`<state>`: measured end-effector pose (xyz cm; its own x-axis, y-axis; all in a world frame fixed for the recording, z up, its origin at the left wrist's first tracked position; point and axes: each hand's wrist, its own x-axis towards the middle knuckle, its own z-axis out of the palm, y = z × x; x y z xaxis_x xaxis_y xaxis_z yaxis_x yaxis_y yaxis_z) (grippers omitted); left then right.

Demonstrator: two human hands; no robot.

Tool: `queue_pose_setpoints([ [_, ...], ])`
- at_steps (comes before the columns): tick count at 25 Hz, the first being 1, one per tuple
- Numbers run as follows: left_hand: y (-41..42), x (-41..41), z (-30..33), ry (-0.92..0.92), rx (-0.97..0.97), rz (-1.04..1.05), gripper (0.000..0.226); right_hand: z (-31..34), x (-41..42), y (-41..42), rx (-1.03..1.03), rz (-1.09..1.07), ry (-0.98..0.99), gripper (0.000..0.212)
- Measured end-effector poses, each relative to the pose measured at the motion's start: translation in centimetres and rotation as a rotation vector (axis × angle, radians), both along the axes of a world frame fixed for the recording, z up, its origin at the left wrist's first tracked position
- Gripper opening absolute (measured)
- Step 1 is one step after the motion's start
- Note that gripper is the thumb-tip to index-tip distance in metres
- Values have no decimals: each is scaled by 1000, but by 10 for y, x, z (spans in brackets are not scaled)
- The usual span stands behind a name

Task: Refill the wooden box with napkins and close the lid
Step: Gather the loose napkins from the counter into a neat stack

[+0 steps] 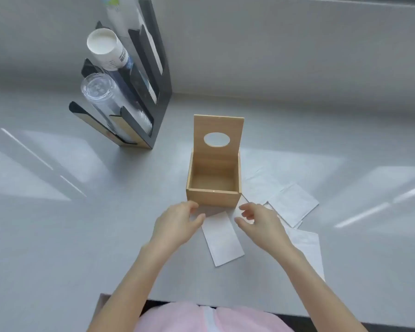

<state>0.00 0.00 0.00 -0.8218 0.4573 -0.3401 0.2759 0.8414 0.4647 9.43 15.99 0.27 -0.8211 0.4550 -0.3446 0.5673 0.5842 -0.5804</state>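
Wooden box point(213, 188) stands mid-bench, lid point(218, 137) hinged up at the back, oval slot visible; interior shows only bare wood. Black cup dispenser point(153, 75) at rear left holds a white paper cup stack point(108, 50) and a clear plastic cup stack point(101, 92). One folded napkin point(222, 238) lies just in front of the box, between the hands; more napkins point(292, 204) scattered to the right. Left hand point(177, 224) and right hand point(261, 224) hover near the box front, fingers loosely spread, holding nothing. Bench point(58, 236) grey, glossy, with light reflections; grey wall behind.
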Motion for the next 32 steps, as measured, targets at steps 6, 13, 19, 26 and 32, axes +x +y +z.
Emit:
queue_pose_setpoints([
  [6, 16, 0, -29, -27, -98, -46, 44, -23, -12, -13, 63, 64, -178, 47],
  [13, 24, 6, -45, -6, -117, -117, 31, -35, -16, -19, 144, 102, -215, 32],
  [19, 21, 9, -43, -87, 61, -94, 5, -43, -11, -24, 31, 7, -69, 27],
  [26, 5, 17, -31, -636, 662, 286, 14, -27, 2, -25, -616, -296, 163, 7],
  [32, -3, 27, -20, -786, 678, 228, 12, -14, 15, -38, -786, -393, 257, 10],
])
